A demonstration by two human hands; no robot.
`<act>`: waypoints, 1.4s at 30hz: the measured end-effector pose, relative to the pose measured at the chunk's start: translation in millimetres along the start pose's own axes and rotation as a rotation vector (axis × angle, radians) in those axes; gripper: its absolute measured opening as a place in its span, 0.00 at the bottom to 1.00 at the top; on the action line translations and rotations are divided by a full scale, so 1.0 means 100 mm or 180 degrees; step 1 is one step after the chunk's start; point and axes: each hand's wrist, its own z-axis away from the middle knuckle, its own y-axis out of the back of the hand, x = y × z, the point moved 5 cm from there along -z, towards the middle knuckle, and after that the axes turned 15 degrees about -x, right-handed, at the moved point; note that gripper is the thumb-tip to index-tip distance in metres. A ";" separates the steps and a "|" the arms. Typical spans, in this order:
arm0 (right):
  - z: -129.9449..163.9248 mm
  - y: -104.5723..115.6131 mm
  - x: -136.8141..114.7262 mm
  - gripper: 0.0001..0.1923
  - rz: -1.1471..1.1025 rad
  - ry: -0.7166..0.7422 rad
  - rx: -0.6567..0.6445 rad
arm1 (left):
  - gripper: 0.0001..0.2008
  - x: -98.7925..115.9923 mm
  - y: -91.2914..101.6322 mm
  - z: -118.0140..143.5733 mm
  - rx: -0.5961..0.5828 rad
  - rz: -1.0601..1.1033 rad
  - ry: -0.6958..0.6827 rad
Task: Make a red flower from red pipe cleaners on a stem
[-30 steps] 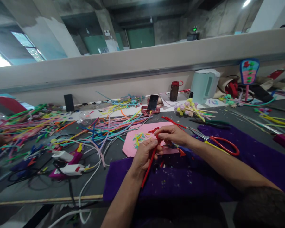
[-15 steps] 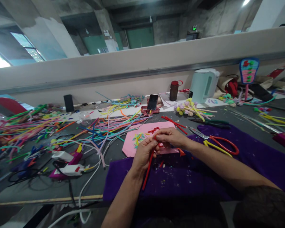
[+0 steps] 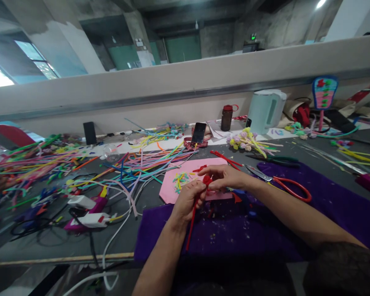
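Over the near edge of the flat pink sheet with cut corners (image 3: 169, 185), gripping a thin red fuzzy stem (image 3: 191, 226) with a bunched red head (image 3: 207, 180) in the closed left hand (image 3: 188, 198). With the right hand (image 3: 226, 176), holding bent fingers about the head; cannot tell if pinching it. On the sheet, short yellow and mint-green fuzzy snippets (image 3: 181, 181); right of it, metal scissors with a red handle (image 3: 265, 177); nearer than it, dark purple cloth (image 3: 156, 230).

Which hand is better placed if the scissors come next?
Right, probably: the scissors lie on that side, nearer the right hand. The left hand is farther away, grips the red stem, and would likely have to cross the right arm.
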 end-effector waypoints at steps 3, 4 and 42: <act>0.01 -0.01 -0.02 0.22 0.0249 0.0044 -0.0121 | 0.12 -0.01 0.00 0.00 -0.0053 -0.0108 0.0036; 0.01 0.00 -0.03 0.20 0.0319 0.0071 -0.0105 | 0.12 -0.01 0.00 0.00 -0.0073 -0.0121 0.0029; 0.01 0.03 -0.11 0.17 0.2023 0.0517 0.0148 | 0.15 -0.03 0.01 0.00 -0.0089 -0.0307 0.0104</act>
